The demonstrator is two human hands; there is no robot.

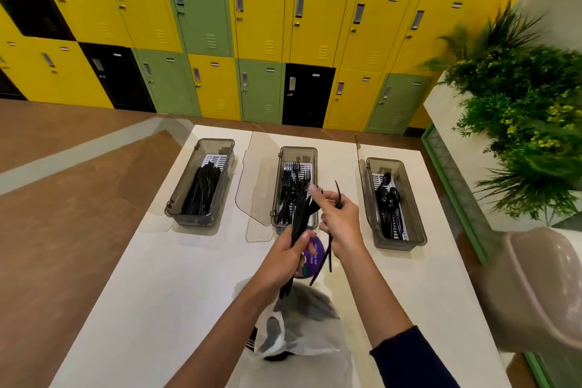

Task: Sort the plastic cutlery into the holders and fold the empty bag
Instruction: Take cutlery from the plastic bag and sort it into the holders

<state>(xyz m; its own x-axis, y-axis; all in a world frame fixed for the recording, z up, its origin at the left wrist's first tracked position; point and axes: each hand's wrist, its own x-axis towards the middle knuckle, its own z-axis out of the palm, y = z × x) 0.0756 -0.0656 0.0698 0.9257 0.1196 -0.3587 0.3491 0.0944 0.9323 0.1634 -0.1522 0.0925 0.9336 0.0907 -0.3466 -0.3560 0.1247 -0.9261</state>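
Note:
Three smoky plastic holders stand in a row on the white table: the left holder with knives, the middle holder with forks, the right holder with spoons. My left hand grips a bundle of black cutlery in front of the middle holder. My right hand holds two or three black pieces, its forefinger stretched toward the bundle's top. A translucent white plastic bag lies crumpled near the front, dark cutlery showing inside.
A purple round sticker lies on the table under my hands. The holders' open lids lean beside them. A beige chair back is at the right, plants behind it. Coloured lockers line the far wall.

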